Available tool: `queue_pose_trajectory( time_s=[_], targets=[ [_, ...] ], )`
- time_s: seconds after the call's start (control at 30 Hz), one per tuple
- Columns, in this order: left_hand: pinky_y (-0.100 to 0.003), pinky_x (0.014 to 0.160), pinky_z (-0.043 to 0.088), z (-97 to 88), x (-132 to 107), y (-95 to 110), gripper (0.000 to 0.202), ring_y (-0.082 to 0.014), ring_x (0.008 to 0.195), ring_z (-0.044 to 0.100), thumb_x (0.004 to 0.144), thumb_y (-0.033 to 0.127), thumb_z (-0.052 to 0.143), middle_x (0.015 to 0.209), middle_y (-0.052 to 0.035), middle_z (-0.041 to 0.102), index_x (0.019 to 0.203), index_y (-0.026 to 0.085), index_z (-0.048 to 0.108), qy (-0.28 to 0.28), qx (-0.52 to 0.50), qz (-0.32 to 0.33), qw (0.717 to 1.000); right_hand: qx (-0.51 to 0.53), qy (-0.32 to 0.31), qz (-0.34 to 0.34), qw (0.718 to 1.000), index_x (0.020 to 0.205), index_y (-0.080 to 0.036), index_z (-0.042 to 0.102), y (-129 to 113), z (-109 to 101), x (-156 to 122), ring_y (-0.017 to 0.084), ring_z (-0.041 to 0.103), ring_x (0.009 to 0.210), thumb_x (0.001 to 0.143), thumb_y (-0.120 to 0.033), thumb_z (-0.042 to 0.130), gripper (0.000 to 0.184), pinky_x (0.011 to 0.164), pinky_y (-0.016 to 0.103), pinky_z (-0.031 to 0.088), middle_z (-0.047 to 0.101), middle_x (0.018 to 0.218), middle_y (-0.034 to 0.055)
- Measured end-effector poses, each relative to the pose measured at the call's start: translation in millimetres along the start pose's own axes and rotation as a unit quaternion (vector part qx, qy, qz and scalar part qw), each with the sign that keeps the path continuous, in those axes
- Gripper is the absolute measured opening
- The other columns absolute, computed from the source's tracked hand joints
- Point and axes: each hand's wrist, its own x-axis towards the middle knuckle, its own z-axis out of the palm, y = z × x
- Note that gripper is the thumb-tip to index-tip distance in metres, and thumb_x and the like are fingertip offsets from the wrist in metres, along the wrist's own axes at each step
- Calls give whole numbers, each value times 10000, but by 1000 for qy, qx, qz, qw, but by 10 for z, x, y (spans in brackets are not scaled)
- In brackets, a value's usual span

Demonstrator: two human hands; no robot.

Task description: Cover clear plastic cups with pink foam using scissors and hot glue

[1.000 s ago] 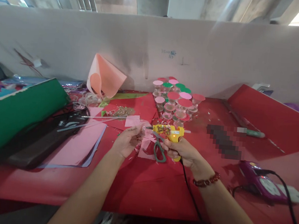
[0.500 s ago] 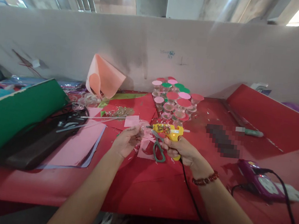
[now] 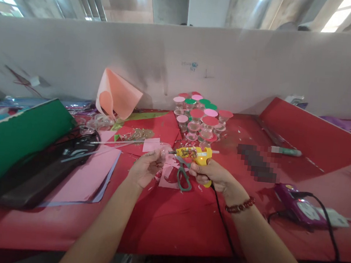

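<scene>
Where the two hands meet above the red table cover (image 3: 166, 225), the right hand (image 3: 213, 175) is closed around the grip of a yellow glue gun (image 3: 195, 154), fingers curled under it and the wrist bent slightly inward. The gun lies level, its nozzle pointing to the person's left, its body speckled with dried glue and coloured bits, a small red light glowing on its side. A black cord (image 3: 220, 220) runs from its grip back along the forearm, past a bead bracelet (image 3: 239, 204) on the wrist.

The left hand (image 3: 145, 168) is raised palm-up, its fingertips pinched on a small clear piece (image 3: 163, 150) held right at the nozzle; it may be a little plastic cup, though it is too blurred to be sure.

Just beneath the gun, green-handled scissors (image 3: 182, 178) lie on pink paper scraps (image 3: 166, 181). Beyond them stands a cluster of clear cups with round coloured tops (image 3: 200, 118). To the left lie a pink sheet (image 3: 87, 176), a black bag (image 3: 45, 164) and a green roll (image 3: 16, 141), with a curled peach sheet (image 3: 118, 95) near the wall. A purple device (image 3: 298, 205) sits well off to the right.
</scene>
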Motion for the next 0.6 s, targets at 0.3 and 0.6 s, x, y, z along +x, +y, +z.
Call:
queue_pose_trajectory(
  time_s=[0.3, 0.6],
  targets=[
    [-221, 489, 460, 22, -3, 88, 133, -114, 521, 577, 789, 116, 675, 618, -36, 639, 663, 119, 632, 32, -4, -3, 999, -222, 254, -75, 938, 698, -185, 569, -31, -322, -158, 70, 374, 463, 675, -505, 749, 368, 432, 210, 276, 480, 549, -46],
    [-213, 454, 426, 116, -32, 133, 238, -106, 514, 560, 882, 70, 522, 592, -37, 617, 671, 107, 624, 68, -43, -3, 997, -338, 335, -46, 878, 778, -135, 663, 153, -755, -542, 131, 469, 468, 801, -551, 553, 431, 466, 255, 337, 528, 541, 13]
  ],
)
